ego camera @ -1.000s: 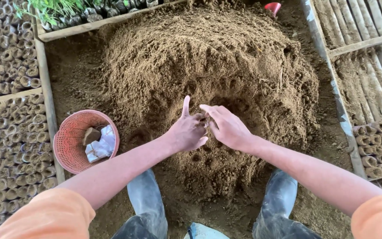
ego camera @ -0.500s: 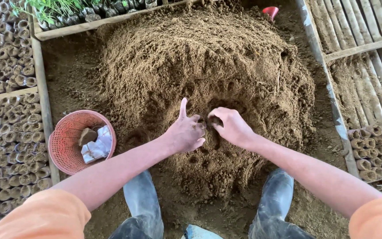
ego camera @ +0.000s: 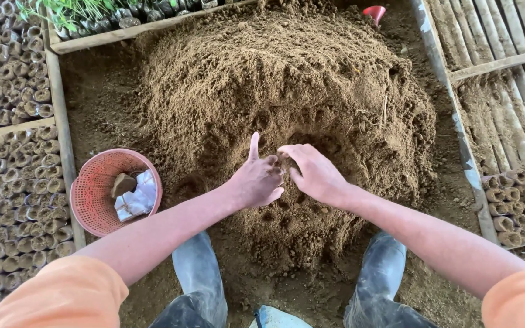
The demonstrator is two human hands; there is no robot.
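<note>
A big mound of loose brown soil (ego camera: 274, 79) fills the wooden-framed bed in front of me. My left hand (ego camera: 259, 180) rests on the mound's near slope, fingers curled into a fist and thumb pointing up. Anything inside the fist is hidden. My right hand (ego camera: 314, 173) lies just beside it. Its fingers stretch left so the tips touch the soil at the top of the left fist. Both forearms reach in from orange sleeves.
A red mesh basket (ego camera: 95, 203) holding pale plastic bags sits at the left by a wooden border plank (ego camera: 62, 130). Rows of small filled soil pots (ego camera: 13, 182) lie beyond it and at the right (ego camera: 511, 200). My rubber boots (ego camera: 199, 273) straddle the mound. A red scoop (ego camera: 374, 12) sticks up at the far edge.
My right hand's fingers have come down and in against the left fist. The left hand has stayed in place with its thumb up.
</note>
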